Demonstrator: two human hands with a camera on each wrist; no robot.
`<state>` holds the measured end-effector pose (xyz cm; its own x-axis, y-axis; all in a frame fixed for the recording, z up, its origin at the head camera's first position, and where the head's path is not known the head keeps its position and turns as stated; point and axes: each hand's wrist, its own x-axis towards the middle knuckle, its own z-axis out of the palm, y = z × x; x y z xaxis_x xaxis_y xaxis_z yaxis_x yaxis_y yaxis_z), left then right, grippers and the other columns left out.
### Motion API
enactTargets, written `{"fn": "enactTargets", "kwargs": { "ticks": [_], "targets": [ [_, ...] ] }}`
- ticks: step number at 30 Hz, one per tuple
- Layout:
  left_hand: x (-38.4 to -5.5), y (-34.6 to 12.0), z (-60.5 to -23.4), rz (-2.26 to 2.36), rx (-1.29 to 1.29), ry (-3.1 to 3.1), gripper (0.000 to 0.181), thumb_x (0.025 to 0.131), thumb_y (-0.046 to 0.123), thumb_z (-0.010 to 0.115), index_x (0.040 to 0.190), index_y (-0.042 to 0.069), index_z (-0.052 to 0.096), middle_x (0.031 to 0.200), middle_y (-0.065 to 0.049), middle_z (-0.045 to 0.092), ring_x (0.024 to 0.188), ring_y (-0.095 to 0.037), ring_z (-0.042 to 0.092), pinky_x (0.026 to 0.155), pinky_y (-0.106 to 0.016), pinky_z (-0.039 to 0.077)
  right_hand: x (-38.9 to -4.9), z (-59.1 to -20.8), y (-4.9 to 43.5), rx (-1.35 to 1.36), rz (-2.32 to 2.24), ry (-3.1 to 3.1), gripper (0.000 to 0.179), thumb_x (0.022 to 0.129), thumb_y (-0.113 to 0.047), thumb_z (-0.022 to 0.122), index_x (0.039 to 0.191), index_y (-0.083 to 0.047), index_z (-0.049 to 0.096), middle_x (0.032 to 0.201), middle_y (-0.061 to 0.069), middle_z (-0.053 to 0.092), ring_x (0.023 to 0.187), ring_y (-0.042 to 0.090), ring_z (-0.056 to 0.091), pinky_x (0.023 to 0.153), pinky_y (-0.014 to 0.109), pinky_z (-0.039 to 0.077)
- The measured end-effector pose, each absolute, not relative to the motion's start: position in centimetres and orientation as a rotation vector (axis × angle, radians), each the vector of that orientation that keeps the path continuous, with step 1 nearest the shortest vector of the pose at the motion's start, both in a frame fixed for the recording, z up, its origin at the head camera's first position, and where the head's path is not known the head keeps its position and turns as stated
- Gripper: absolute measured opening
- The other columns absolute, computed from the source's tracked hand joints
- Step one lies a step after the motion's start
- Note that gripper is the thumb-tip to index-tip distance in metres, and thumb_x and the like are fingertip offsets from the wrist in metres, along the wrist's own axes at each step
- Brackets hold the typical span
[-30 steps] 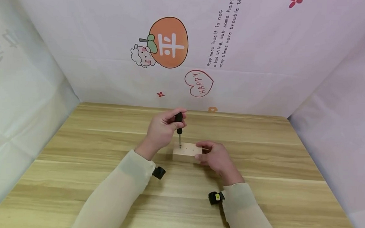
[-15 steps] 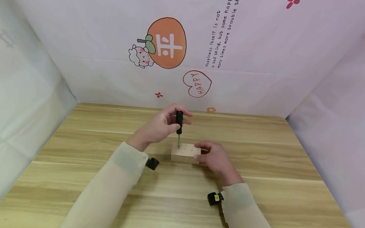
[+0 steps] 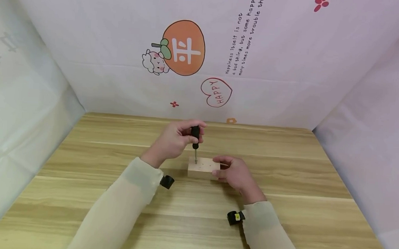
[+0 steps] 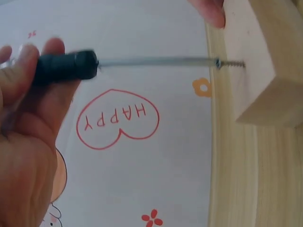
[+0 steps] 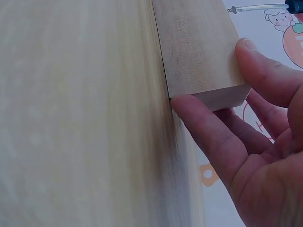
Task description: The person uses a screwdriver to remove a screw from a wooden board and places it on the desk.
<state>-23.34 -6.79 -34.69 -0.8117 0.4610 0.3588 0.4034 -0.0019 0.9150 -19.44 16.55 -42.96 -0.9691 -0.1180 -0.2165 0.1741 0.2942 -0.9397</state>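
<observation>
My left hand (image 3: 175, 140) grips the black handle of a screwdriver (image 3: 195, 133), which stands upright over the left part of a pale wooden block (image 3: 200, 174). In the left wrist view, the screwdriver's shaft (image 4: 156, 61) meets the head of a screw (image 4: 232, 64). Part of the screw's thread shows above the block's face, with its point in the wood. Small dark holes dot the block's top. My right hand (image 3: 235, 173) holds the block's right end between thumb and fingers. Seen from the right wrist, the thumb (image 5: 270, 71) presses the upper edge while a finger touches the lower corner.
The block lies on a wood-grain table (image 3: 187, 221). Behind the table rises a white printed cloth (image 3: 120, 86), with further cloth at both sides. Black cameras sit at the left wrist (image 3: 167, 182) and the right wrist (image 3: 235, 217).
My left hand's fingers loosened and spread about the screwdriver handle, then closed round it again. The left wrist swung outward to the left. My right hand and the block stay in place.
</observation>
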Motion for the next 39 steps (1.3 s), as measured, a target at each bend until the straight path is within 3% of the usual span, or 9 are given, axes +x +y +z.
{"fn": "enactTargets", "kwargs": {
  "ticks": [12, 15, 19, 22, 31, 39],
  "targets": [
    [-19.8, -3.4, -35.4, 1.974, 0.694, 2.878, 0.043, 0.092, -0.010, 0.063, 0.128, 0.013, 0.066, 0.103, -0.001, 0.063, 0.088, -0.016, 0.064, 0.079, -0.032, 0.056, -19.4, -43.1, 16.5, 0.038, -1.734, 2.299, 0.041, 0.081, -0.003, 0.082, 0.120, -0.009, 0.071, 0.123, 0.013, 0.063, 0.100, 0.025, 0.065, 0.076, 0.040, 0.059],
    [-20.3, -4.6, -35.2, 1.984, 0.802, 2.604, 0.047, 0.096, -0.008, 0.057, 0.136, 0.017, 0.060, 0.116, -0.002, 0.062, 0.101, -0.018, 0.064, 0.086, -0.034, 0.055, -19.4, -43.2, 16.4, 0.038, -1.733, 2.296, 0.041, 0.081, -0.004, 0.082, 0.120, -0.010, 0.072, 0.123, 0.012, 0.063, 0.100, 0.025, 0.065, 0.076, 0.040, 0.059],
    [-21.8, -6.9, -35.0, 2.014, 1.000, 2.076, 0.052, 0.098, -0.013, 0.048, 0.144, 0.011, 0.053, 0.135, -0.011, 0.057, 0.117, -0.030, 0.061, 0.098, -0.043, 0.050, -19.4, -43.1, 16.3, 0.039, -1.737, 2.300, 0.040, 0.081, -0.003, 0.083, 0.119, -0.011, 0.072, 0.122, 0.011, 0.063, 0.098, 0.025, 0.065, 0.075, 0.040, 0.059],
    [-22.6, -7.7, -35.1, 1.999, 1.111, 1.963, 0.050, 0.096, -0.016, 0.049, 0.141, 0.005, 0.055, 0.129, -0.017, 0.060, 0.109, -0.035, 0.064, 0.096, -0.045, 0.051, -19.4, -43.2, 16.4, 0.037, -1.742, 2.300, 0.040, 0.080, -0.003, 0.083, 0.118, -0.012, 0.073, 0.122, 0.011, 0.063, 0.098, 0.026, 0.065, 0.075, 0.040, 0.059],
    [-22.3, -7.2, -35.1, 1.986, 1.044, 2.207, 0.045, 0.092, -0.016, 0.058, 0.130, 0.007, 0.066, 0.107, -0.013, 0.066, 0.091, -0.033, 0.069, 0.085, -0.039, 0.057, -19.5, -43.4, 16.4, 0.037, -1.762, 2.293, 0.040, 0.080, -0.003, 0.083, 0.118, -0.009, 0.073, 0.123, 0.013, 0.063, 0.099, 0.026, 0.064, 0.075, 0.039, 0.059],
    [-20.2, -4.8, -35.3, 2.078, 0.838, 2.624, 0.045, 0.090, -0.012, 0.065, 0.128, 0.011, 0.070, 0.105, -0.005, 0.068, 0.089, -0.018, 0.069, 0.084, -0.030, 0.056, -19.3, -43.3, 16.4, 0.040, -1.750, 2.309, 0.040, 0.081, -0.002, 0.082, 0.119, -0.009, 0.073, 0.123, 0.013, 0.063, 0.097, 0.025, 0.065, 0.074, 0.039, 0.059]
  ]
}}
